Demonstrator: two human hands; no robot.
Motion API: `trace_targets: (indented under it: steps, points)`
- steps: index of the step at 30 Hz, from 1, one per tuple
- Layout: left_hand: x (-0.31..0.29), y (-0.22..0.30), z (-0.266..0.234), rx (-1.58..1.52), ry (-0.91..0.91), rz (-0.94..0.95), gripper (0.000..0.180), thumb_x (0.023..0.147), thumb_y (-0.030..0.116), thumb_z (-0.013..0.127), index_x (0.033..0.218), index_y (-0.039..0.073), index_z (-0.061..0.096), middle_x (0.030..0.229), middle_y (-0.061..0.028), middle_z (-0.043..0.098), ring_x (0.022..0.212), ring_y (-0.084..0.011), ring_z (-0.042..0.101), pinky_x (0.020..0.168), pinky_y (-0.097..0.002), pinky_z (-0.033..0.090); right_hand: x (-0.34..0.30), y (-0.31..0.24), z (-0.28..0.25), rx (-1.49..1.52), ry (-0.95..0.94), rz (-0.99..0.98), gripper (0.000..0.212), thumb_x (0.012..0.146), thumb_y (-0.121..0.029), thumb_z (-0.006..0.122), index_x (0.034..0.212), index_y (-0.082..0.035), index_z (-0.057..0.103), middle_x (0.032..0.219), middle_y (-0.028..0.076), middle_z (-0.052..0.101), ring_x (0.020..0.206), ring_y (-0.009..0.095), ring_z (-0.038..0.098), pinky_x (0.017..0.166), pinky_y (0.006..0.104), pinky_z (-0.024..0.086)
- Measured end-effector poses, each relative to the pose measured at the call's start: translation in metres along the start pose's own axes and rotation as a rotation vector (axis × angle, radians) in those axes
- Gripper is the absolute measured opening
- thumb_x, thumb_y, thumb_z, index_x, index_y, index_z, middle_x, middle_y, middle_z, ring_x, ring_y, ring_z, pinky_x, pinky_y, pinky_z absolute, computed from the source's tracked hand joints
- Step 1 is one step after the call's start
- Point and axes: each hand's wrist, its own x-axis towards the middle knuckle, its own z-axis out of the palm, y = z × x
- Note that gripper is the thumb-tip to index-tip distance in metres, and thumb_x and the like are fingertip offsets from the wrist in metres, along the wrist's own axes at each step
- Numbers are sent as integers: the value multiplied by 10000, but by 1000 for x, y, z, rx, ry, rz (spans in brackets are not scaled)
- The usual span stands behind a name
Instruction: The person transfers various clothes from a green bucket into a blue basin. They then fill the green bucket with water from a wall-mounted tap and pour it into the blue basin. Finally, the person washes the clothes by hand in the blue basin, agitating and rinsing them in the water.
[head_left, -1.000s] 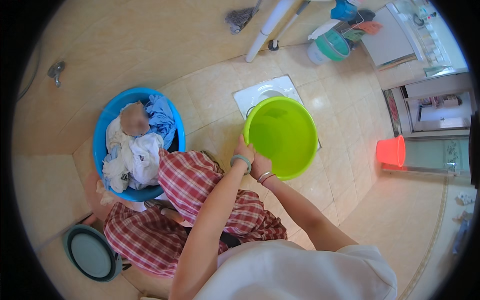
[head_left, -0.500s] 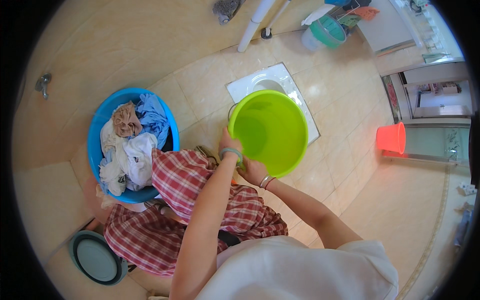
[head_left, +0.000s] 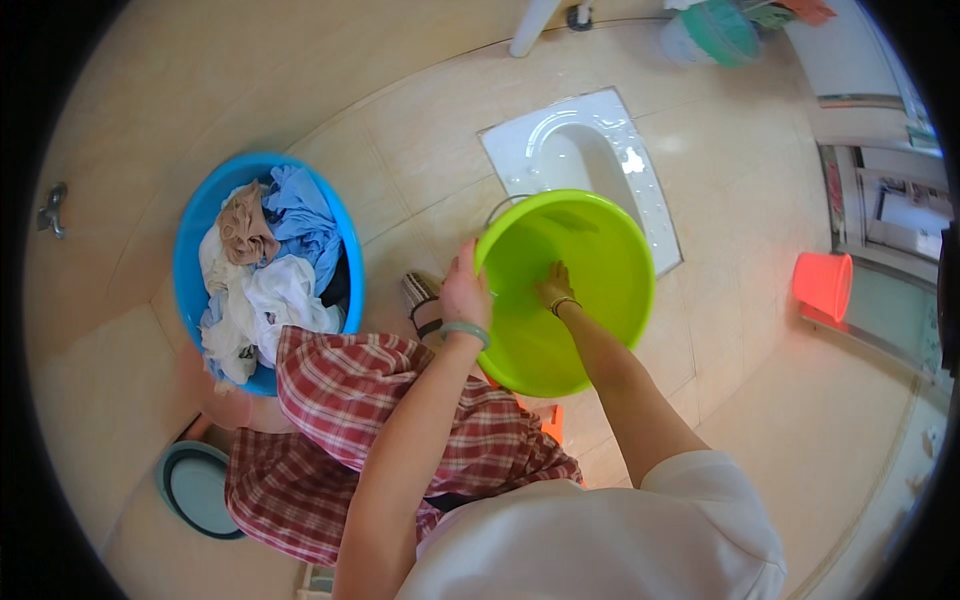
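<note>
A lime-green bucket (head_left: pixel 600 300) is tilted with its mouth toward me, in front of the white squat toilet. My left hand (head_left: pixel 466 292) is closed on the bucket's left rim, with the thumb and fingers partly hidden. Inside the bucket, my right hand (head_left: pixel 556 284) reaches toward the bottom with its fingers spread; it appears to touch the inner surface and holds nothing I can see. The bucket's wire handle (head_left: pixel 497 208) shows at its far left side. To the left stands a blue basin (head_left: pixel 187 262) heaped with white, blue and tan clothes (head_left: pixel 290 295).
The squat toilet (head_left: pixel 655 215) is set into the tiled floor just beyond the bucket. A coral pail (head_left: pixel 822 285) stands at the right, a white-and-green bucket (head_left: pixel 715 35) at the far wall. Near my left are a grey-green basin (head_left: pixel 203 490) and a wall tap (head_left: pixel 52 210).
My right hand has left the bucket's near rim and moved inside the bucket. My left hand still holds the rim. The view has shifted, and the bucket sits slightly farther right.
</note>
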Motion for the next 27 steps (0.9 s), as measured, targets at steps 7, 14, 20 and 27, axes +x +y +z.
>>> trace_targets:
  steps: [7,14,20,27]
  points:
    - [-4,11,-3,42,-22,58,475,824,15,527,1279,107,424,1086,-178,567,933,-385,568,770,-427,477,30,-60,17,-44,261,233,819,884,-486,452,1451,-25,81,1525,158,8,1408,303,43,1109,422,176]
    - [-4,16,-3,74,-27,30,416,859,55,532,1263,95,439,1081,-205,591,952,-388,583,775,-427,488,27,-62,25,-205,319,-86,753,893,-410,466,1430,17,157,1514,183,72,1401,319,74,1111,430,165]
    - [-3,18,-2,41,-18,30,399,859,49,531,1246,89,440,1071,-221,583,950,-402,574,770,-432,479,-11,-102,41,-556,203,-592,678,881,-310,478,1422,0,212,1513,166,94,1407,300,58,1110,468,162]
    - [-2,13,0,-8,-18,76,403,858,35,528,1247,63,428,1073,-233,577,975,-402,563,795,-430,467,-2,6,19,-915,-171,-1143,552,882,-200,448,1413,-212,296,1522,-31,128,1406,226,91,1100,547,171]
